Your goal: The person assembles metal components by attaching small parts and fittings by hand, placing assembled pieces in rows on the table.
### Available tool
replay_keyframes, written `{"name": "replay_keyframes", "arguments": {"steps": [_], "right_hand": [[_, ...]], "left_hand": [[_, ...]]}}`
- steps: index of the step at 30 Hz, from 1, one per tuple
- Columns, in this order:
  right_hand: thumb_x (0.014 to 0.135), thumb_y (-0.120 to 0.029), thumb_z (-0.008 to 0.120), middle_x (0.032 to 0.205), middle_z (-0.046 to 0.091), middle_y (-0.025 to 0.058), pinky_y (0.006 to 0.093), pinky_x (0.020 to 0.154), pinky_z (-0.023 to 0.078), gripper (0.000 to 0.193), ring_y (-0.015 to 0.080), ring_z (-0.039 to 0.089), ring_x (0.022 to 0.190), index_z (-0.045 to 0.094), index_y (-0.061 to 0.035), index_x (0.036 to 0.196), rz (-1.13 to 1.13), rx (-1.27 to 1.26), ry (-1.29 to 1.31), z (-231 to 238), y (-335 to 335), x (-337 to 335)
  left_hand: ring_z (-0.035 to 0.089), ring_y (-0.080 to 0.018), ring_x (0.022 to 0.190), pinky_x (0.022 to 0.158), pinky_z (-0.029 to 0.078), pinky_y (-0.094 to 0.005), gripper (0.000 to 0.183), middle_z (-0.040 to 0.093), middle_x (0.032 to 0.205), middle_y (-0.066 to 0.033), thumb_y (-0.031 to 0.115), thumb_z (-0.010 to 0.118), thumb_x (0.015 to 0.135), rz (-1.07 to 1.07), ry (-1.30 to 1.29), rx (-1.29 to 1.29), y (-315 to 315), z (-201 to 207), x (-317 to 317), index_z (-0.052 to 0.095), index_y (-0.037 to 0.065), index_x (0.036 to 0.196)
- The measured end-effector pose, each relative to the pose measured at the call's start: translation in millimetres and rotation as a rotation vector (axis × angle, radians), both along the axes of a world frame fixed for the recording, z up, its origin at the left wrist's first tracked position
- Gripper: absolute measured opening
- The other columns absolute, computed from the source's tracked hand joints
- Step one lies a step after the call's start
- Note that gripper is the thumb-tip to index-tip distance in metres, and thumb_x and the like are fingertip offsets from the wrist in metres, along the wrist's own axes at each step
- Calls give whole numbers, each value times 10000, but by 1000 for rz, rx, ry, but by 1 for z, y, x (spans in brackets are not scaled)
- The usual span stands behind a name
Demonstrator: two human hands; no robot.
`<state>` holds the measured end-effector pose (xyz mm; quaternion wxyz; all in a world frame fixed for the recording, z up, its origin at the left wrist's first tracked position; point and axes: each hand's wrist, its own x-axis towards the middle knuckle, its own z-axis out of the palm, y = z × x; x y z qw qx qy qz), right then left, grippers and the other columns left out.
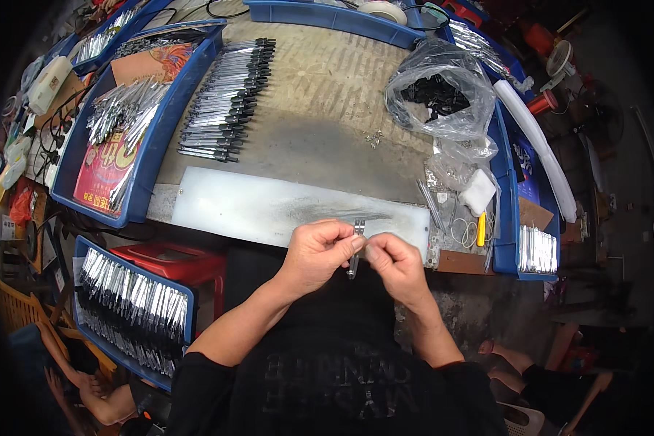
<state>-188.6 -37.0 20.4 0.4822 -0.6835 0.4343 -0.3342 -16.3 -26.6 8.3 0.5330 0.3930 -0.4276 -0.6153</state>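
Note:
My left hand (314,256) is closed, thumb and fingers pinching a short silver-and-black metal piece (353,267) that stands upright between my hands. Beside it, my right hand (400,267) is also closed in a pinch with its fingertips close to the piece. Whatever sits in those right fingertips is too small to make out. Both hands are over the front edge of a long white board (269,207) with dark smudges. Beyond the board lies a neat row of slim silver rods with black ends (225,102).
A plastic bag (443,87) of black parts stands at the back right. Tiny metal bits (373,138) lie mid-table. A yellow-handled tool (481,229) rests at the right. Blue trays (139,207) hold silver rods, including a lower tray (189,320) near a red stool (171,256).

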Motion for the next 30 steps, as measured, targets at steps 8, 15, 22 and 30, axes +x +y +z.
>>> {"name": "replay_keyframes", "arguments": {"steps": [8, 15, 22, 30], "right_hand": [[838, -116, 601, 702, 575, 105, 319, 574, 449, 130, 225, 559, 622, 574, 7, 804, 222, -177, 113, 24, -19, -5], [843, -122, 605, 626, 554, 88, 294, 518, 420, 162, 193, 525, 553, 568, 9, 755, 225, -288, 96, 17, -21, -3], [874, -115, 584, 612, 549, 29, 238, 514, 400, 178, 67, 468, 579, 558, 15, 755, -145, -237, 68, 6, -19, 12], [883, -119, 572, 594, 502, 5, 225, 518, 375, 203, 45, 424, 594, 539, 11, 730, -249, 7, -92, -3, -26, 23]], "left_hand": [[504, -143, 530, 494, 403, -278, 117, 543, 611, -60, 84, 664, 768, -190, -473, -283, 7, 9, 9, 606, -7, 725], [554, -177, 573, 525, 431, -295, 118, 579, 668, -81, 98, 642, 801, -278, -448, -183, 2, 12, 10, 598, -10, 817], [604, -310, 649, 564, 469, -368, 149, 592, 739, -153, 94, 598, 831, 75, -682, -381, -2, 4, -16, 525, 6, 927], [579, -233, 553, 485, 468, -337, 78, 535, 634, -76, 78, 602, 806, 236, -1048, -730, -19, -4, -9, 531, 45, 805]]}}
